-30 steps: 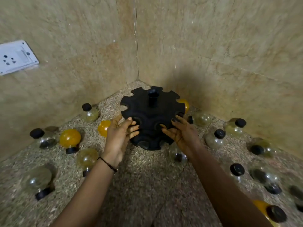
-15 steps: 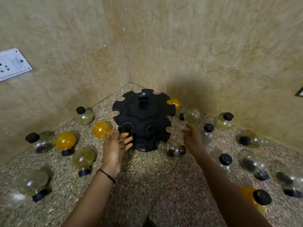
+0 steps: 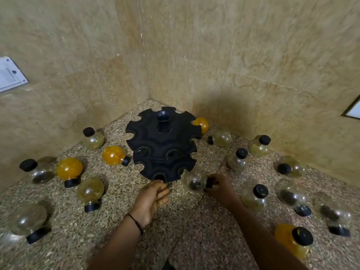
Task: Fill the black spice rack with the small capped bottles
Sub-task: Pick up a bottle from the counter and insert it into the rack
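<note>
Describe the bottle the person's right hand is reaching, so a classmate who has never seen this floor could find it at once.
Start at the black spice rack in the corner. Just off its near right edge lies a clear round bottle on its side, black cap pointing right into the right hand. Unlike its neighbours, it is the only bottle with fingers at its cap.

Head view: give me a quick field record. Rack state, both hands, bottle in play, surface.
rack: black spice rack, upright in the wall corner, every visible slot empty
left hand: open, in front of the rack's base, holding nothing
right hand: fingers at the black cap of a clear bottle lying on its side by the rack's base; grip not clearly closed
other bottles: clear and orange, scattered both sides, some upright, some on their caps, some on their sides
surface: speckled stone counter
</note>
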